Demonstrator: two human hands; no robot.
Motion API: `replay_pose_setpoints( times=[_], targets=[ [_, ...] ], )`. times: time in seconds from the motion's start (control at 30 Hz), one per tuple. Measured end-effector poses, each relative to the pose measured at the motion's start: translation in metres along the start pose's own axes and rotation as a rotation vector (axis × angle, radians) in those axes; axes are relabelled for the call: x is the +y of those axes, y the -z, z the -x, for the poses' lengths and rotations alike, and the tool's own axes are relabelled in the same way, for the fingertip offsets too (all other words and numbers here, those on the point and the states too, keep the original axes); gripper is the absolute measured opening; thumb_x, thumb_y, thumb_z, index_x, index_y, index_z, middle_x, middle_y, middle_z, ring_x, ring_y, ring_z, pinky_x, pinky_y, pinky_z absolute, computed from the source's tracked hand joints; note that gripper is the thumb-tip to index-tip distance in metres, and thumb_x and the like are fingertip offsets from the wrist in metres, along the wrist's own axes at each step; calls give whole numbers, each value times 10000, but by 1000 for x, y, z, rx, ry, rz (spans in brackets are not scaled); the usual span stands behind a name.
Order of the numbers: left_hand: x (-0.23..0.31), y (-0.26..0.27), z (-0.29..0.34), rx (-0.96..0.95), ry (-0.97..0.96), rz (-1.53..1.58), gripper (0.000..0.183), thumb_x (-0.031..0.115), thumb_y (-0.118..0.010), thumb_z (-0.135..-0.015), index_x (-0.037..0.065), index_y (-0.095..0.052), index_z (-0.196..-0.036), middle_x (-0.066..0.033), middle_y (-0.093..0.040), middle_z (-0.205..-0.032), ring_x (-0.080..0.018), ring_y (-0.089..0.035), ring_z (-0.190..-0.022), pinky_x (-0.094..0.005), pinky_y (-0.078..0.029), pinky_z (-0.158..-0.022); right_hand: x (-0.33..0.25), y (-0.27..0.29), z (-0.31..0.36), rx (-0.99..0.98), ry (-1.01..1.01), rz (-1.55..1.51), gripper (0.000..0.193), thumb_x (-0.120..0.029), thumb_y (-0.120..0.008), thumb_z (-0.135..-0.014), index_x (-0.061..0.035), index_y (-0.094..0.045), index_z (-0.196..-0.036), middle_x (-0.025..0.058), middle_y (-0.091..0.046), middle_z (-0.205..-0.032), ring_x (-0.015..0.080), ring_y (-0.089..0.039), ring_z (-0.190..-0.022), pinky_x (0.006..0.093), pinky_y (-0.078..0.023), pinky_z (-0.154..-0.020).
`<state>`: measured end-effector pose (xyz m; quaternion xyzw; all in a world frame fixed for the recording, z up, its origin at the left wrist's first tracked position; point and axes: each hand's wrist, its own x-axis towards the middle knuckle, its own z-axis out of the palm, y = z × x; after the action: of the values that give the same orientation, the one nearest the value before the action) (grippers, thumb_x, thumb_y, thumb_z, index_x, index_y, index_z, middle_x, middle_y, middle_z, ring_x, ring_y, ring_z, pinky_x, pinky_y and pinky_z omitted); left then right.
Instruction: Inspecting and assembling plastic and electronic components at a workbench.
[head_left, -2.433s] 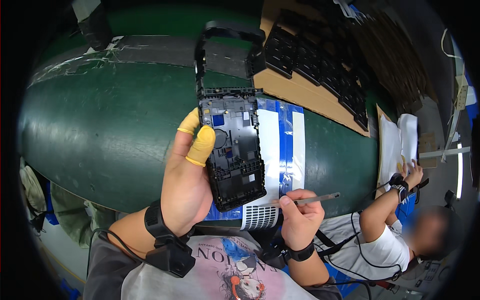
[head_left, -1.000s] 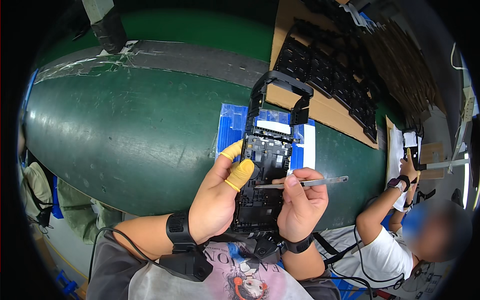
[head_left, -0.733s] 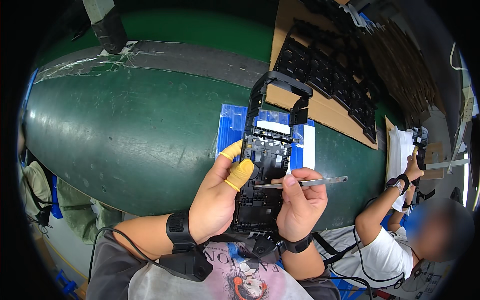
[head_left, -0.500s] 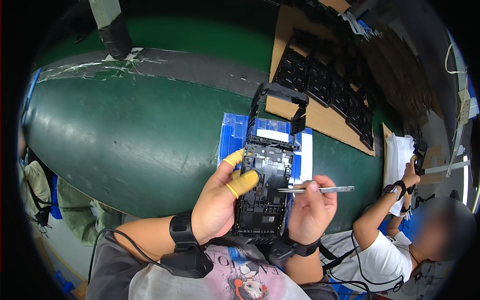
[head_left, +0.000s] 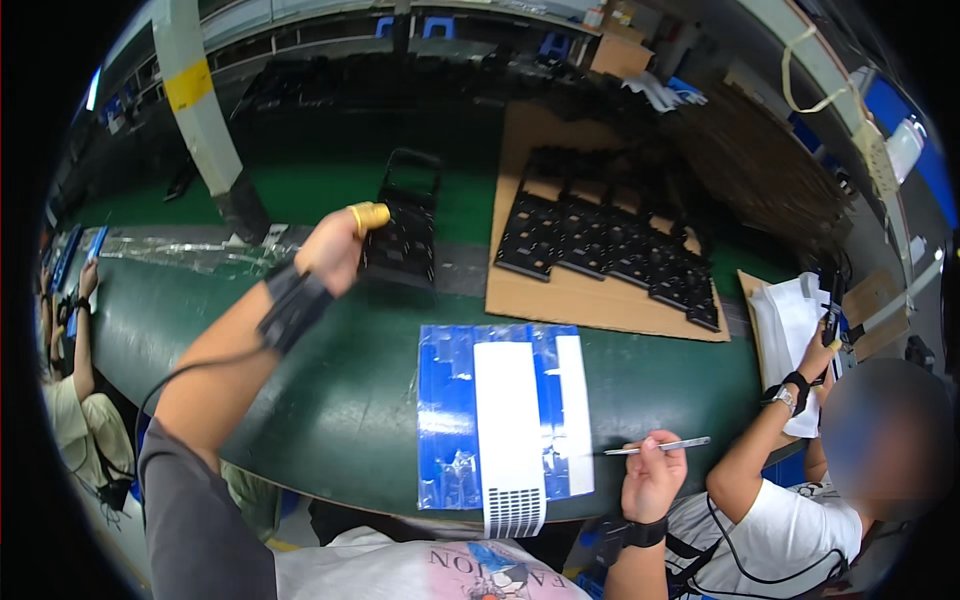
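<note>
My left hand (head_left: 335, 248), with yellow finger covers, reaches far forward and grips the left edge of a black plastic frame (head_left: 408, 240). The frame has a flat body and an open loop at its far end; it is over the dark strip across the table. My right hand (head_left: 654, 482) stays near the front, pinching metal tweezers (head_left: 682, 443) that point left. To its left lies a blue sheet (head_left: 445, 435) with a white label strip (head_left: 507, 410) on it. Small dark rectangles fill the strip's near end.
Several similar black frames lie in a row on a cardboard sheet (head_left: 600, 315) at right. A grey post (head_left: 205, 125) stands at far left. A co-worker (head_left: 765, 530) at right handles a black part beside white sheets (head_left: 785, 320); another person (head_left: 75, 400) sits at left.
My left hand has carried the black frame from above the blue sheet forward and left, uncovering the label strip. My right hand has moved slightly down and right, still with the tweezers. The view has tilted up.
</note>
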<state>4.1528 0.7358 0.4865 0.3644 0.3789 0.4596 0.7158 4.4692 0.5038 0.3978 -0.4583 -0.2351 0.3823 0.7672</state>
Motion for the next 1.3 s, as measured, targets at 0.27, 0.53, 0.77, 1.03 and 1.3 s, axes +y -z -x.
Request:
replay_pose_setpoints(
  times=[0.27, 0.53, 0.77, 1.03, 1.3],
  targets=[
    [-40, 3, -117, 468, -855, -1141, 353, 160, -619, -684, 18, -530, -994, -158, -515, -1005, -266, -436, -1002, -339, -340, -866, -4, 1, 8, 32, -6, -61, 194, 31, -574, -708, -12, -494, -879, 76, -561, -690, 80, -500, -550, 172, -357, -451],
    [-70, -96, -132, 400, -486, -1421, 208, 192, -600, -702, -4, -543, -742, -155, -550, -871, -308, -514, -840, -376, -396, -718, 8, 2, 1, -57, -55, 27, 179, -61, -591, -744, -26, -515, -903, 34, -587, -735, 43, -497, -600, 146, -363, -520],
    [-70, -4, -182, 340, -719, -1273, 112, 102, -530, -746, 11, -466, -739, -159, -491, -630, -273, -487, -597, -352, -380, -554, 4, -4, 6, -40, -64, -7, 174, -14, -576, -740, -21, -506, -900, 86, -586, -725, 61, -488, -572, 159, -340, -479],
    [-26, -20, -9, 27, -331, -224, 303, 86, -457, -815, 12, -455, -1109, -22, -536, -957, -65, -503, -794, -198, -417, -714, 5, 2, -2, -89, -70, -1, 179, -26, -579, -745, -12, -506, -909, 72, -589, -753, 86, -542, -672, 171, -388, -550],
    [-64, -51, 109, 52, -51, 192, 475, 301, -520, -785, 84, -368, -1179, -70, -390, -1172, -237, -432, -1015, -384, -335, -868, -9, -3, 2, -142, -119, 177, 147, -31, -564, -751, 39, -564, -880, 104, -601, -849, 90, -521, -643, 192, -424, -580]
  ],
)
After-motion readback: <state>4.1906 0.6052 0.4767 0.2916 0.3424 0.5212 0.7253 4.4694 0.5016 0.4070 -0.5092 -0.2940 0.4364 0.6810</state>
